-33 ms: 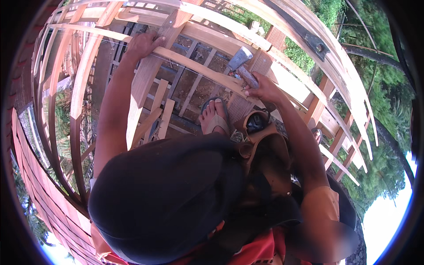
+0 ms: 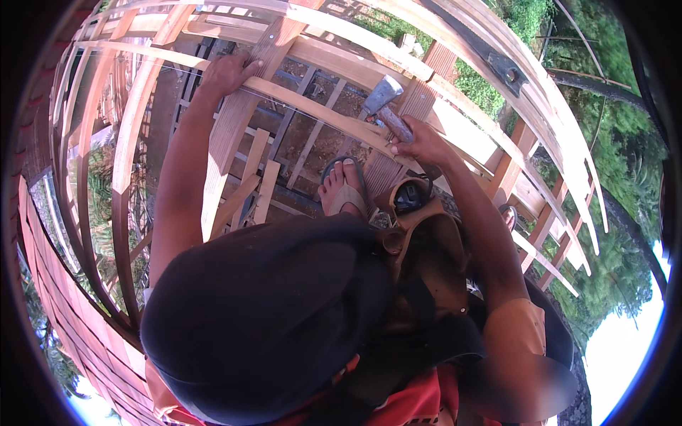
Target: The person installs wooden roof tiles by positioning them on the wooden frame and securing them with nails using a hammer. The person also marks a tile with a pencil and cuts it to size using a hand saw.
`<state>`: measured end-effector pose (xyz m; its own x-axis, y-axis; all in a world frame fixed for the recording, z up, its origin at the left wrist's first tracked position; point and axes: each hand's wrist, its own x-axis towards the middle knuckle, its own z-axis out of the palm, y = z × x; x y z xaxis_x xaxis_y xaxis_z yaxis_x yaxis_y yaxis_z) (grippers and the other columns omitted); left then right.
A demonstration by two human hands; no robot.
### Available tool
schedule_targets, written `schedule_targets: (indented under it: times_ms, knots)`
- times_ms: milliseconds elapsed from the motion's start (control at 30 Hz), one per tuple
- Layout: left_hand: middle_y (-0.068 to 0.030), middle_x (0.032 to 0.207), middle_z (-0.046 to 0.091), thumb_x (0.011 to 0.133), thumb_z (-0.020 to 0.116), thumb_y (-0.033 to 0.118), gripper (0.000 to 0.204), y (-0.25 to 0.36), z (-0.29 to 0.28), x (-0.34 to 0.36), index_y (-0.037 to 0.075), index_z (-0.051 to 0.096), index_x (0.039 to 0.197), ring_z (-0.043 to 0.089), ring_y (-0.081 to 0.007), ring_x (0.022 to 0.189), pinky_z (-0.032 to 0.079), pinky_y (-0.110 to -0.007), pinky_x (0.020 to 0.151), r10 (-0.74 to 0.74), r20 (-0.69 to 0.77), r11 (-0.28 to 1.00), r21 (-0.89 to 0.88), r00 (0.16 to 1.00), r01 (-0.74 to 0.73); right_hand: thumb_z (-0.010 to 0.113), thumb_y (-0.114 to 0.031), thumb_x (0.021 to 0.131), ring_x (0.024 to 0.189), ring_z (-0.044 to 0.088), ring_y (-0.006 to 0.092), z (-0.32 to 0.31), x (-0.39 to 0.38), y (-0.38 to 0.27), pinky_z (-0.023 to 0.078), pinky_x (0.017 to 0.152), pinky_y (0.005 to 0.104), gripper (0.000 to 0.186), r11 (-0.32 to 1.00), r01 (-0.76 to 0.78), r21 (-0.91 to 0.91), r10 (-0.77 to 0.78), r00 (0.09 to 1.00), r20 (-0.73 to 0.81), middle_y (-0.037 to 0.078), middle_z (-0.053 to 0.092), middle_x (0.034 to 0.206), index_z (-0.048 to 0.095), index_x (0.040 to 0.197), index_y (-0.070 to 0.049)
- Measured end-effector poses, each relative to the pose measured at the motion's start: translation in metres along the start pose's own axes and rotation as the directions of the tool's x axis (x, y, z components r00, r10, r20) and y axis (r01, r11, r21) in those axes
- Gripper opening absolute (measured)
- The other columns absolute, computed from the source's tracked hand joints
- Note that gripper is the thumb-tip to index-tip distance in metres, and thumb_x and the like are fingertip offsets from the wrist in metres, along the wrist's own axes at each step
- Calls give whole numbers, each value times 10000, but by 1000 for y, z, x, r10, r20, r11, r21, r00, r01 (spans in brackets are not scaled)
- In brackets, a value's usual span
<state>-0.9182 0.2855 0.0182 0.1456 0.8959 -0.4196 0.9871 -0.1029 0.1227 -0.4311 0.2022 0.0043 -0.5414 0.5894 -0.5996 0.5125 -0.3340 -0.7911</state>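
My right hand (image 2: 425, 142) is closed round the handle of a hatchet (image 2: 384, 96), whose grey metal head points away from me. Its head hangs over the gap just past a thin wooden batten (image 2: 305, 106), and the hand is close to that batten's right part. Further left, my left hand (image 2: 229, 74) grips the same batten where it meets a thick sloping rafter (image 2: 238, 131). The thumb lies toward the rafter; the other fingertips are partly hidden.
A brown leather tool pouch (image 2: 419, 216) hangs at my waist. My sandalled foot (image 2: 344, 186) stands by a rafter. Loose wood offcuts (image 2: 266, 192) lie between the rafters, with ground visible far below. Red roofing (image 2: 60, 266) curves along the left; trees (image 2: 604, 163) stand at right.
The hatchet and my right hand have shifted very slightly to the left. My left hand stays on the batten.
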Motion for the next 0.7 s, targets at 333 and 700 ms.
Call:
schedule_targets:
  times_ms: [333,700]
  knots:
    - [-240,997,709,994,406,606,627,-4,6,4,45,625,1166,658,-400,1021,440,-526,965,2,11,998,69,1000,-2,789,-148,763,940,672,230,9,-6,2,514,867,376,514,999,-23,28,25,996,-85,107,700,981,575,1208,-4]
    - [-258,967,696,1006,380,591,610,4,4,3,33,610,1095,646,-426,992,450,-531,938,-10,6,995,100,1000,9,889,-263,695,1041,650,388,8,-16,-19,491,908,446,723,931,-49,-361,20,996,-82,241,661,1089,503,1241,12]
